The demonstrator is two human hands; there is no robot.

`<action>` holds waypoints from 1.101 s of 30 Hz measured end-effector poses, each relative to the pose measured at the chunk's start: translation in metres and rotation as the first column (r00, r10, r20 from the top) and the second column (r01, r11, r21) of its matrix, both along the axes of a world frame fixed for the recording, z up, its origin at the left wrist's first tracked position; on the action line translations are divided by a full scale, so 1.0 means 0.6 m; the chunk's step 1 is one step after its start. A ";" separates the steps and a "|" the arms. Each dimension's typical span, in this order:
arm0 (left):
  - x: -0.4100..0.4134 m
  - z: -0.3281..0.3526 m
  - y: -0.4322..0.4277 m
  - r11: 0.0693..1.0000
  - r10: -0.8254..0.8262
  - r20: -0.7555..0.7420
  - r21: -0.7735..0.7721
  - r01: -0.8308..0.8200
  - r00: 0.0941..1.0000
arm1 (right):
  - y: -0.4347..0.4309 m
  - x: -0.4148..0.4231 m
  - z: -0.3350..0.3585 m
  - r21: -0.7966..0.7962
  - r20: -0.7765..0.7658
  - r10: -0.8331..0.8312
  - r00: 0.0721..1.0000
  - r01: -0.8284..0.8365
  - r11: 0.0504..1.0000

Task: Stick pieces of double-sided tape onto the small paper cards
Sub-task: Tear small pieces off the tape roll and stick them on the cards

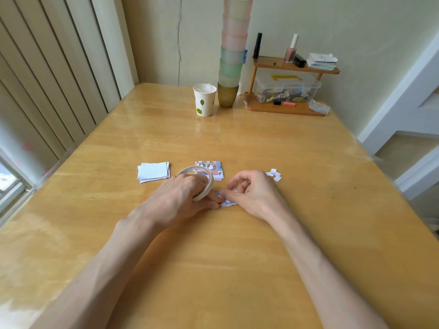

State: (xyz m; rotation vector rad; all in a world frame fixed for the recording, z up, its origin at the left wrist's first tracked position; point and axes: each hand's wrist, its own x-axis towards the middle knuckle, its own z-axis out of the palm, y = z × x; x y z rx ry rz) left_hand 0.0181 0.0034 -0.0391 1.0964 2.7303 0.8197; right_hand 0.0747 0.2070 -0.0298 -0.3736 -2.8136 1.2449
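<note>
Judging from how things lie, the step in hand is laying tape onto one card: a small blue-patterned paper card (229, 203) lies flat on the pale wooden counter (225, 269), mostly hidden beneath the two hands where they meet.

The left hand (183, 198) comes in from the lower left, palm down. Its fingers curl round a white ring-shaped roll of double-sided tape (208, 187), which stands tilted on edge just beside the card, and its fingertips reach down onto the card's left end.

The right hand (254, 193) comes in from the lower right with knuckles raised and fingers (240, 185) curled inward. Thumb and forefinger pinch together on the card's top face. Whether a strip of tape already lies under them is too small to tell.

The next move probably calls for holding the card still, pressing the strip flat and parting it from the roll without lifting the card.

Beyond the hands, near the roll, lies a stack of patterned square cards (212, 167), with a stack of plain white paper rectangles (154, 172) to its left. A scatter of tiny white paper scraps (275, 175) lies just past the right hand.
</note>
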 end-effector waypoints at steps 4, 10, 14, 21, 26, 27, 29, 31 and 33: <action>0.000 0.001 0.001 1.000 -0.001 -0.011 -0.006 0.001 1.000 | 0.000 -0.004 -0.001 0.008 0.024 -0.016 1.000 0.016 1.000; 0.000 0.002 0.000 1.000 -0.003 -0.022 -0.008 0.003 1.000 | 0.017 -0.011 -0.004 -0.191 -0.014 -0.118 0.993 0.113 0.975; -0.001 0.000 0.000 1.000 0.000 -0.023 -0.011 0.000 1.000 | 0.017 -0.003 -0.005 -0.154 -0.011 -0.015 1.000 0.013 0.988; 0.007 0.012 -0.005 0.993 0.007 -0.064 0.119 0.001 0.998 | 0.011 -0.010 -0.014 -0.041 -0.011 -0.016 1.000 0.015 0.999; 0.002 0.035 -0.018 0.918 0.143 -0.012 0.376 -0.128 0.990 | 0.010 -0.010 -0.019 -0.029 -0.022 -0.014 1.000 0.013 0.999; 0.004 0.033 -0.015 0.919 0.153 -0.023 0.371 -0.134 0.988 | 0.011 -0.010 -0.020 -0.024 -0.022 -0.014 1.000 0.013 1.000; 0.012 0.023 -0.002 0.945 0.182 -0.077 0.290 -0.152 0.980 | 0.011 -0.010 -0.020 -0.021 -0.028 -0.015 0.999 0.015 1.000; 0.019 0.009 0.017 0.950 0.251 -0.132 0.222 -0.218 0.959 | 0.010 -0.010 -0.020 -0.014 -0.035 -0.016 0.999 0.016 1.000; 0.020 -0.002 0.029 0.932 0.320 -0.122 0.217 -0.290 0.939 | 0.009 -0.008 -0.019 -0.007 -0.044 -0.013 0.999 0.013 1.000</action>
